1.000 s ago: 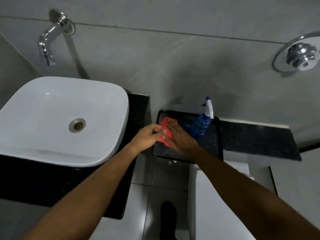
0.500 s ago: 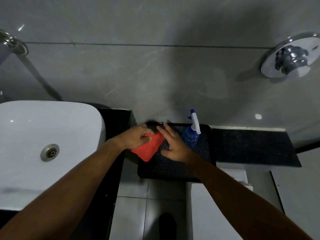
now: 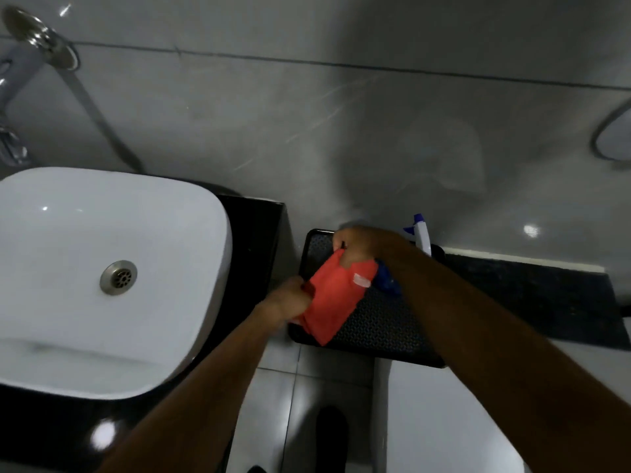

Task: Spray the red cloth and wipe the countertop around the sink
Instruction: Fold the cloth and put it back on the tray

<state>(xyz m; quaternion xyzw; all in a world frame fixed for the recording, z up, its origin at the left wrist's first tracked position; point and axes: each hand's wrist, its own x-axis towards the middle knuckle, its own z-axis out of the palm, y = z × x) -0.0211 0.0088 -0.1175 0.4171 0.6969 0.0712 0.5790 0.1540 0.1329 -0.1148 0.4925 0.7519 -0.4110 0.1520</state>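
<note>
Cloth, red cloth (image 3: 333, 302), stretched out between both hands above the black tray (image 3: 379, 331)! Right hand (image 3: 362, 245) has its fingers pinched on the far corner, left hand (image 3: 290, 298) has fingers clamped on the near left edge, and a white tag shows on the fabric. Blue spray bottle (image 3: 421, 235) stands on the tray just behind the right wrist, partly hidden. Off to the left sits the white sink (image 3: 102, 278) on the black surface (image 3: 254, 233).

One red cloth (image 3: 333, 302), one spray bottle (image 3: 421, 235), one tray (image 3: 379, 331), one sink (image 3: 102, 268), two hands.
</note>
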